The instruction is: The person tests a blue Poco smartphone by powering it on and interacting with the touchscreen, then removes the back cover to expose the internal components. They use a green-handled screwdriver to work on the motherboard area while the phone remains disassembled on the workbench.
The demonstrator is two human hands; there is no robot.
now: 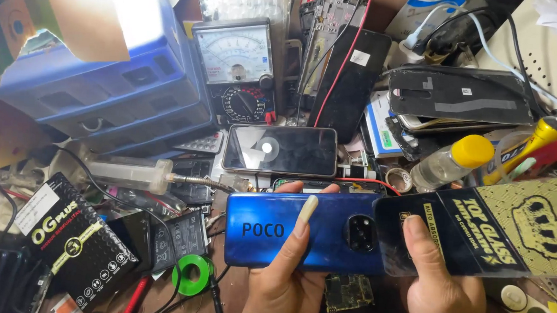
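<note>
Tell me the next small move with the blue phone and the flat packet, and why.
Probably turn the blue phone over, screen up. The left hand holds it back side up, camera showing, while the right hand holds the flat packet against its end. The packet looks like screen glass, so the screen side likely has to face up first.

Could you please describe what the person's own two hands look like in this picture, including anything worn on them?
Both hands are bare: no gloves, rings or watch show, and no sleeve reaches into view at either wrist. The left hand has a noticeably long, pale thumbnail. The right hand shows a short, plain thumbnail. No markings show on either hand.
</note>
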